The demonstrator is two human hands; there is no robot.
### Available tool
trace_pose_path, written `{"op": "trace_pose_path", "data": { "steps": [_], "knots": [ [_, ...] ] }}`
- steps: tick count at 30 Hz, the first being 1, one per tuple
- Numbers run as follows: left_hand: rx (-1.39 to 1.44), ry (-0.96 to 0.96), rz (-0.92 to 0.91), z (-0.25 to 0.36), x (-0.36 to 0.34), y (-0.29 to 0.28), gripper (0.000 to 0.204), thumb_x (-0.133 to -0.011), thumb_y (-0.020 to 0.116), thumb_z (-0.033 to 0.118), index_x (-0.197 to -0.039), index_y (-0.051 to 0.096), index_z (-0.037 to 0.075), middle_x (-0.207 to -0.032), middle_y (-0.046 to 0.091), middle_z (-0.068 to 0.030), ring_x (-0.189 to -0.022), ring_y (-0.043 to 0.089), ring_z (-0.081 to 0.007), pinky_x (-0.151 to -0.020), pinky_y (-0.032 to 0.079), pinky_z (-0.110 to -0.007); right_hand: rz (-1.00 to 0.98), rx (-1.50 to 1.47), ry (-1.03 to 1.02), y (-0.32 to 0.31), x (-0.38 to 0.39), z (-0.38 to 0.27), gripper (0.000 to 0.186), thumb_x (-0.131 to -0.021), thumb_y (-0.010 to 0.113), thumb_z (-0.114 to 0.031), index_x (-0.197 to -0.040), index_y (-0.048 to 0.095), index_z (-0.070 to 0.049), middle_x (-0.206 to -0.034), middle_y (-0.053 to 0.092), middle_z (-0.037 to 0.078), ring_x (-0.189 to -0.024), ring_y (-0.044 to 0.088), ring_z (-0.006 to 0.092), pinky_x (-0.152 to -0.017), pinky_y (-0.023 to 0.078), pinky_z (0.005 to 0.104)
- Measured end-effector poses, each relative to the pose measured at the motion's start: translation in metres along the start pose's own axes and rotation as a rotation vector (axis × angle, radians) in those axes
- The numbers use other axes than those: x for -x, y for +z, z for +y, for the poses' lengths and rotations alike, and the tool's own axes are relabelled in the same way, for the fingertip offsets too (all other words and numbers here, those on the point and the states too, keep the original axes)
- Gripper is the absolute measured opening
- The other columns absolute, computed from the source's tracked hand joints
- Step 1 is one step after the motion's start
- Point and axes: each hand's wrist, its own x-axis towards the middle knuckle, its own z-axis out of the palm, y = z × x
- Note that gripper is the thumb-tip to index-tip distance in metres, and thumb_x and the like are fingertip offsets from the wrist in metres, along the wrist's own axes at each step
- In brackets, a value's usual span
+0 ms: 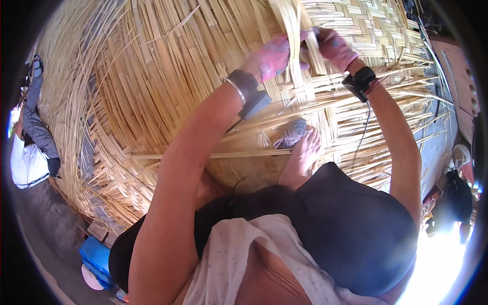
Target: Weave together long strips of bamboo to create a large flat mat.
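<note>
A large woven mat of pale bamboo strips [168, 76] fills most of the view. Both hands wear pink gloves and are raised at the top centre. My left hand [272, 57] grips a bundle of upright bamboo strips [291, 25]. My right hand [333, 47] holds the same bundle from the right side, touching it. A metal bangle and a small grey device sit on my left wrist [246, 89]; a black band is on my right wrist [362, 80]. My bare foot [304, 152] rests on the mat below the hands, beside a scrap of grey cloth [291, 134].
Another person [33, 132] in grey trousers and a white top sits at the left edge of the mat. A blue object [96, 256] lies at lower left on the grey floor. Loose strip ends stick out on the right [427, 101].
</note>
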Motion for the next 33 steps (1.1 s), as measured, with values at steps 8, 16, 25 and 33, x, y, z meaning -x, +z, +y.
{"op": "trace_pose_path", "data": {
  "steps": [8,16,25,33],
  "knots": [
    [0.074,0.37,0.416,0.008,0.016,0.015,0.025,-0.083,0.055,0.008,-0.107,0.054,0.002,-0.107,0.053,-0.0123,-0.101,0.053,-0.0243,-0.086,0.048,-0.037,-0.089,-0.29,0.1,-0.005,0.016,-0.002,0.029,-0.076,0.062,-0.013,-0.105,0.061,-0.009,-0.076,0.062,0.002,-0.064,0.053,0.0082,-0.059,0.045,0.0235],
    [0.046,0.67,0.371,0.025,0.083,0.0,0.019,-0.082,0.056,0.004,-0.101,0.056,0.006,-0.099,0.057,-0.008,-0.102,0.053,-0.0205,-0.093,0.041,-0.05,-0.059,0.068,0.091,-0.03,0.006,-0.002,0.021,-0.074,0.056,-0.01,-0.093,0.064,-0.005,-0.07,0.062,0.005,-0.064,0.055,0.012,-0.061,0.045,0.0265],
    [0.045,0.599,0.595,-0.017,0.136,-0.011,0.014,-0.084,0.054,0.004,-0.097,0.057,0.001,-0.099,0.055,-0.0093,-0.101,0.051,-0.0194,-0.098,0.039,-0.044,-0.247,0.172,0.097,-0.021,-0.006,-0.022,0.025,-0.072,0.058,-0.014,-0.094,0.061,-0.002,-0.071,0.062,0.008,-0.063,0.054,0.0126,-0.061,0.045,0.0277],
    [-1.194,0.646,0.413,-0.001,0.142,0.036,0.015,-0.079,0.056,-0.004,-0.089,0.063,0.003,-0.094,0.062,-0.0095,-0.083,0.06,-0.0182,-0.08,0.051,-0.033,-0.342,0.467,0.192,-0.02,-0.005,-0.015,0.024,-0.069,0.062,-0.022,-0.088,0.065,-0.007,-0.08,0.065,0.007,-0.074,0.059,0.0194,-0.068,0.047,0.032]
  ]
}}
